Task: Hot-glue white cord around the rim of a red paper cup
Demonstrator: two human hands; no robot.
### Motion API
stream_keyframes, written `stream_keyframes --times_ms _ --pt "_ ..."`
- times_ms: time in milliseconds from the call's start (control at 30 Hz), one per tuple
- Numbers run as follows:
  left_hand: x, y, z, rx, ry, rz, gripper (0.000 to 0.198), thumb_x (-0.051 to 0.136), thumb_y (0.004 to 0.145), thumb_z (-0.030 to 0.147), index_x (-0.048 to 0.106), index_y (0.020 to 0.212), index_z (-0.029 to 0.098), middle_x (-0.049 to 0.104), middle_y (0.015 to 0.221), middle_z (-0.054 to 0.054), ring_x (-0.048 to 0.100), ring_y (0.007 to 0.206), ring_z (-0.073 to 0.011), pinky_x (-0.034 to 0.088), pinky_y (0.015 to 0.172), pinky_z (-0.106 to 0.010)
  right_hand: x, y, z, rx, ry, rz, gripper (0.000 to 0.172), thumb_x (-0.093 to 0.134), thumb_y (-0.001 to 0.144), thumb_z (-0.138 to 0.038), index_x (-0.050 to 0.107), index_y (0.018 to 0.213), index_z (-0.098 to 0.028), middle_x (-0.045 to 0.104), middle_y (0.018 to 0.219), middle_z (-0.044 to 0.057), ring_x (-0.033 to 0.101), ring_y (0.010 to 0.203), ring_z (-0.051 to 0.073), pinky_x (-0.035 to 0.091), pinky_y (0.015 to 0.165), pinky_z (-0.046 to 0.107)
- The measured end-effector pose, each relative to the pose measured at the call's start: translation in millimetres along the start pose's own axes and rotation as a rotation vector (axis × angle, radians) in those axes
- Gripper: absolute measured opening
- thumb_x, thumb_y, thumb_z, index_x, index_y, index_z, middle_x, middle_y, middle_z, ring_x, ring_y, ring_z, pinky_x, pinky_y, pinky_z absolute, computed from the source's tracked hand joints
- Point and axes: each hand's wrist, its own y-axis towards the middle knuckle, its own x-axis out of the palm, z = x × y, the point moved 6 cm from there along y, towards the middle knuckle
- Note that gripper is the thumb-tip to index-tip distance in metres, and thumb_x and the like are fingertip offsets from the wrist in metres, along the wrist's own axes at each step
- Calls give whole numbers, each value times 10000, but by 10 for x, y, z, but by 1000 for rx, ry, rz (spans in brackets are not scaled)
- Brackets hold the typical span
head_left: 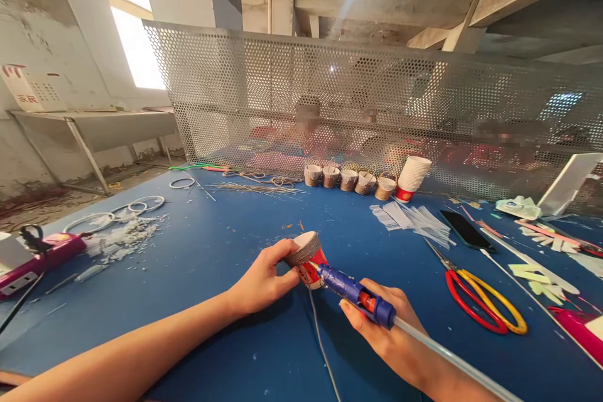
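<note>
A red and white paper cup (316, 256), partly wrapped in grey-brown cord, lies tilted in my left hand (266, 276), whose thumb and fingers grip its rim end. From the cup a loose grey cord (318, 333) trails down toward the near edge. My right hand (389, 326) is wrapped round a blue glue gun (346, 284), with a clear glue stick coming out of its back. The gun's nozzle points at the cup's side, by the edge of the wound cord.
Several cord-wrapped cups (348, 179) and a cup stack (414, 174) stand at the back before a perforated metal screen (264, 88). Scissors (485, 301), a phone (466, 230) and clear strips (414, 221) lie right; a power strip (42, 262) sits left. People sit beyond the screen.
</note>
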Motion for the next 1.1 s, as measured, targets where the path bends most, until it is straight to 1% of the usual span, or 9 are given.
stream_keyframes --times_ms 133,267,400,600,667,733,833,967,1100 --pt "13 0 0 -4 9 -3 95 466 705 157 556 731 174 586 704 20 504 662 -128 440 657 -238 53 -25 -71 -113 -50 -31 230 488 880 -308 496 666 -223 590 557 -36 567 482 118 437 544 217" --pt "9 -1 -4 -22 -16 -19 121 461 707 155 568 761 170 588 721 20 509 684 -130 434 669 -237 -3 -10 -28 -78 -17 15 239 487 883 -346 523 680 -227 595 553 -30 582 503 132 443 540 223" --pt "-3 -4 -16 -48 -58 -37 124 456 713 171 569 766 167 569 726 23 498 694 -126 430 669 -230 -72 44 84 79 74 16 315 475 869 -418 510 622 -225 543 525 -26 541 486 135 441 533 239" --pt "-28 5 -45 -102 -166 -35 114 489 722 232 568 775 169 599 737 12 539 708 -139 457 683 -242 -9 93 360 452 329 -154 436 457 839 -539 406 556 -211 364 460 -65 370 391 85 322 401 216" --pt "-47 13 -37 -112 -194 -12 117 498 716 236 574 775 170 622 746 1 558 718 -149 466 686 -253 -18 132 454 497 373 -134 459 446 837 -571 459 572 -197 445 497 -51 397 390 79 343 421 215" --pt "-54 19 -24 -113 -211 -1 121 508 708 237 584 775 170 643 764 -8 577 733 -159 475 691 -260 -33 188 556 494 348 -99 471 436 839 -587 547 623 -183 565 584 -13 486 435 99 388 459 226" --pt "-47 24 -36 -138 -209 10 127 522 704 235 597 785 171 663 770 -10 600 740 -166 489 697 -266 -47 273 725 454 161 -30 444 452 836 -569 663 788 -181 680 725 45 638 656 194 474 584 277" --pt "-27 24 -102 -190 -192 22 184 523 737 254 613 862 153 681 789 -22 623 754 -179 497 711 -286 -23 359 855 380 -126 -2 412 457 851 -514 701 914 -189 721 835 91 667 863 284 490 725 360" --pt "-36 18 -125 -183 -132 42 185 504 745 226 618 872 152 664 771 -6 606 721 -166 478 678 -271 -65 374 876 391 -132 -42 401 480 847 -517 681 1000 -205 717 899 79 665 865 264 497 723 350"
